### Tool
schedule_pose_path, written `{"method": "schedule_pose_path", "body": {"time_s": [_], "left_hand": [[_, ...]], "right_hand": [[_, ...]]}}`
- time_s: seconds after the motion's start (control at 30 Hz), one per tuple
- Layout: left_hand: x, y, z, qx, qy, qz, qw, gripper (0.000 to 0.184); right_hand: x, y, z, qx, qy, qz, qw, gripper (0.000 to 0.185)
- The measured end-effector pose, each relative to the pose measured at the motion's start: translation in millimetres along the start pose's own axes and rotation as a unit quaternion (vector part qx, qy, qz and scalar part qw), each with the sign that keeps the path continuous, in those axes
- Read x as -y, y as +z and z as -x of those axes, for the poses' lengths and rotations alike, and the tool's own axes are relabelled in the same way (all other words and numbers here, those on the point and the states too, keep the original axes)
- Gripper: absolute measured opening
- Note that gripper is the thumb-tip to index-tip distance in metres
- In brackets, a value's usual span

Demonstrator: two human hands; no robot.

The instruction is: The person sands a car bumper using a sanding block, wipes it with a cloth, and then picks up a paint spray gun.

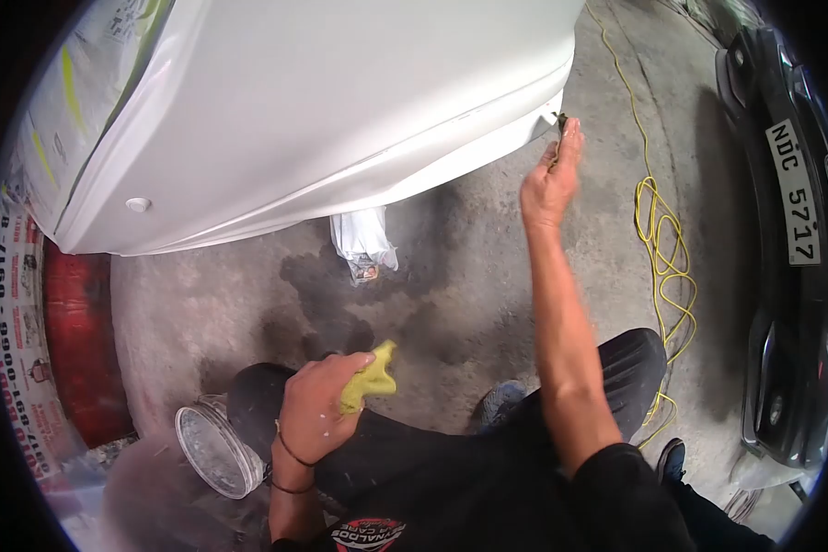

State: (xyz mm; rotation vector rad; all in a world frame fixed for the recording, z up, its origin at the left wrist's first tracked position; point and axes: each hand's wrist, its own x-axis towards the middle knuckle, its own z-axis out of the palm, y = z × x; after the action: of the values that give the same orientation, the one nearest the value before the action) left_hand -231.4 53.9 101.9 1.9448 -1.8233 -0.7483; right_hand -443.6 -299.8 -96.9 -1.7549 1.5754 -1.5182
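Observation:
My left hand (317, 405) is closed around a yellow-green sponge (374, 385), held above my knee. My right hand (550, 189) reaches forward to the lower corner of a white car bumper (340, 147). Its fingers are stretched together and press a small dark sheet (562, 120) against the bumper edge; the sheet is mostly hidden, so I cannot tell its material. The bumper's surface is smooth and pale, with a round cap low on its left side.
A white bucket (219, 451) stands by my left knee. A wrapped white bundle (362, 241) hangs below the bumper above damp concrete. A yellow cord (662, 239) lies coiled at right, beside a dark car (796, 239). A red drum (81, 340) is at left; another person's shoe (672, 458) is at lower right.

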Motion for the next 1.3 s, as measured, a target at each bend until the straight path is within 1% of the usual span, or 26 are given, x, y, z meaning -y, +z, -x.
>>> {"method": "schedule_pose_path", "body": {"time_s": [0.03,0.07,0.1,0.13,0.17,0.2,0.23,0.3,0.4,0.47,0.53,0.63,0.7,0.73,0.77,0.8,0.87,0.97,1.0,1.07,1.1,1.17,1.2,1.23,1.3], "left_hand": [[0.0,0.5,0.7,-0.004,-0.002,0.005,1.000,0.060],[0.3,0.7,3.4,-0.007,-0.006,0.008,1.000,0.060],[0.2,0.2,6.2,-0.007,-0.011,0.011,1.000,0.060],[0.8,-0.5,6.1,0.001,-0.016,0.003,1.000,0.058],[2.0,0.3,5.0,0.007,-0.020,-0.005,1.000,0.057],[1.7,1.5,3.9,0.013,-0.022,-0.011,1.000,0.056],[-0.2,1.8,3.6,0.015,-0.027,-0.009,0.999,0.055],[-0.1,2.2,2.1,0.017,-0.035,-0.007,0.999,0.053],[14.5,9.1,5.1,-0.010,-0.043,0.005,0.999,0.053],[13.6,7.8,1.3,-0.010,-0.067,0.036,0.997,0.050],[14.7,5.7,-6.2,0.001,-0.093,0.072,0.993,0.046],[-4.3,3.3,-26.2,0.015,-0.076,0.098,0.992,0.046],[-31.2,5.0,-43.4,0.028,-0.048,0.104,0.993,0.045],[-55.7,3.2,-52.3,0.035,-0.032,0.098,0.994,0.043],[-78.9,-0.4,-62.2,0.042,-0.014,0.093,0.995,0.042],[-97.8,-4.6,-69.4,0.059,0.005,0.077,0.995,0.044],[-127.8,-15.7,-81.2,0.091,0.079,0.010,0.993,0.050],[-158.1,-29.9,-97.3,0.143,0.179,-0.049,0.972,0.060],[-163.0,-30.3,-103.7,0.162,0.212,-0.061,0.962,0.064],[-170.3,-18.0,-119.3,0.213,0.263,-0.095,0.936,0.059],[-174.0,-9.9,-126.8,0.236,0.291,-0.114,0.920,0.057],[-183.3,8.9,-137.6,0.269,0.333,-0.139,0.893,0.041],[-183.5,22.1,-138.8,0.274,0.353,-0.156,0.881,0.031],[-180.6,31.6,-140.5,0.280,0.373,-0.144,0.873,0.023],[-181.2,42.3,-138.9,0.302,0.379,-0.137,0.864,0.015]], "right_hand": [[3.7,11.8,2.1,-0.022,0.019,-0.017,0.999,0.064],[38.2,20.3,22.0,0.021,0.076,-0.055,0.995,0.072],[43.5,34.8,54.0,0.079,-0.026,0.019,0.996,0.077],[46.8,45.5,85.9,0.135,-0.127,0.092,0.978,0.083],[71.6,34.5,108.0,0.222,-0.175,0.134,0.950,0.090],[84.0,24.4,123.1,0.324,-0.202,0.107,0.918,0.089],[83.2,15.4,136.0,0.356,-0.255,0.032,0.899,0.088],[71.2,-12.7,138.8,0.382,-0.277,-0.044,0.881,0.090],[46.8,-43.7,85.4,0.374,-0.272,0.069,0.884,0.081],[9.9,-46.0,45.7,0.263,-0.167,0.039,0.949,0.080],[-3.5,-46.4,6.2,0.076,-0.104,-0.014,0.992,0.078],[-2.2,-17.6,-14.7,-0.004,-0.003,0.027,1.000,0.071],[13.5,10.2,21.9,0.111,-0.051,0.090,0.988,0.068],[32.5,12.3,47.4,0.203,-0.129,0.117,0.963,0.068],[45.4,7.9,68.5,0.289,-0.208,0.145,0.923,0.069],[41.9,2.2,82.4,0.298,-0.251,0.088,0.917,0.070],[28.3,-3.9,102.5,0.321,-0.333,-0.023,0.886,0.073],[-13.0,-27.8,34.9,0.288,-0.357,0.058,0.887,0.075],[-17.0,-44.3,7.7,0.303,-0.327,0.080,0.892,0.075],[-37.0,-51.6,-24.0,0.219,-0.251,0.139,0.933,0.070],[-35.8,-45.6,-27.7,0.183,-0.211,0.123,0.952,0.071],[-33.2,-34.1,-34.5,0.097,-0.123,0.094,0.983,0.073],[-34.4,-21.3,-27.6,0.098,-0.133,0.120,0.979,0.073],[-24.2,-12.4,-11.6,0.131,-0.174,0.123,0.968,0.073],[-5.7,1.0,23.3,0.200,-0.248,0.119,0.940,0.074]]}}
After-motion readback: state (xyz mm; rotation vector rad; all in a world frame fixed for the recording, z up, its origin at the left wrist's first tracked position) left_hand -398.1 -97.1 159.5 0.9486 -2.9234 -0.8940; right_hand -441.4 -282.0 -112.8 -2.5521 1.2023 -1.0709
